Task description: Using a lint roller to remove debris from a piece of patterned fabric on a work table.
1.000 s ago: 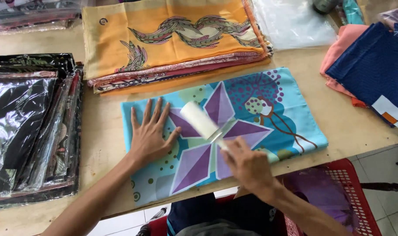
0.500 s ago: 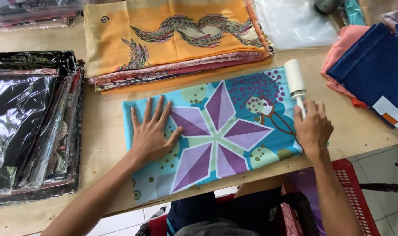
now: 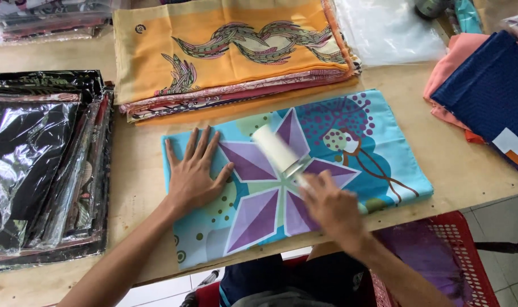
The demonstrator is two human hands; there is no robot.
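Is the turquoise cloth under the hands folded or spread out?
Folded flat: the turquoise cloth lies as a neat rectangle, the left hand pressing it while the right hand holds a lint roller on it.

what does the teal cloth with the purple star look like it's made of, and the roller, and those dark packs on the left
Teal cloth: likely thin woven fabric, matte, printed; it lies flat with soft edges. Lint roller in the right hand: apparently a white paper-like sticky sleeve on a plastic handle, blurred. Dark packs: clear glossy plastic film over folded fabric, shown by crinkled glare. Left hand presses the cloth flat.
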